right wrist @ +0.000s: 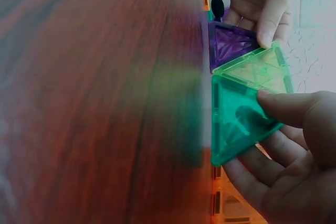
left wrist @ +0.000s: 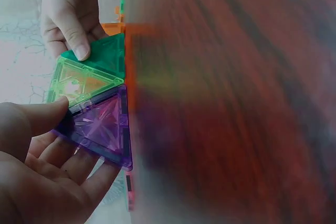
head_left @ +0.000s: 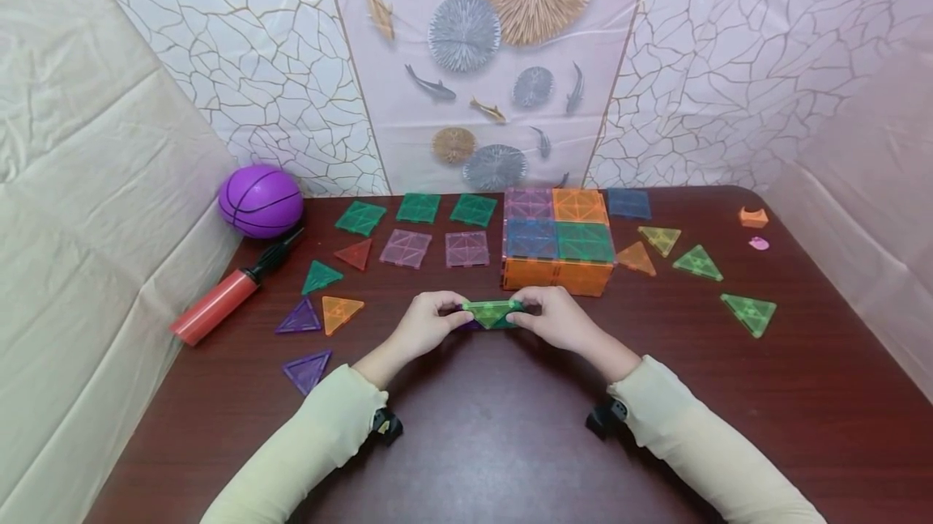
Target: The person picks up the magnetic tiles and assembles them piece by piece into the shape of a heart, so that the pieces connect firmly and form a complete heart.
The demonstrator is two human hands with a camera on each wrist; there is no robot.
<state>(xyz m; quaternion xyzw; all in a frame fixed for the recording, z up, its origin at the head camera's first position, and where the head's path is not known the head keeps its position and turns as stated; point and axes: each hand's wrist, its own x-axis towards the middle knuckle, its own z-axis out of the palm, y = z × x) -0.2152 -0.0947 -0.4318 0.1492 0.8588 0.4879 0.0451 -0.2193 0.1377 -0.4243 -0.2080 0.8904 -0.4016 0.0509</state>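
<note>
Three triangular magnetic tiles stand edge to edge on the table, in front of a box built of square tiles (head_left: 558, 274). A light green triangle tile (head_left: 489, 311) is in the middle, point down. To its left is a purple triangle tile (left wrist: 102, 124), and to its right a dark green triangle tile (right wrist: 239, 124). My left hand (head_left: 428, 321) pinches the purple tile near its seam with the light green one, thumb in front and fingers behind. The dark green tile is gripped likewise by my right hand (head_left: 555, 317).
Loose square tiles, among them a pink one (head_left: 467, 249), lie left of the box. Several triangles, such as an orange one (head_left: 340, 313), are scattered on both sides. A purple ball (head_left: 261, 201) and a red hand pump (head_left: 216, 307) are at far left. Small orange piece (head_left: 754, 218) at right.
</note>
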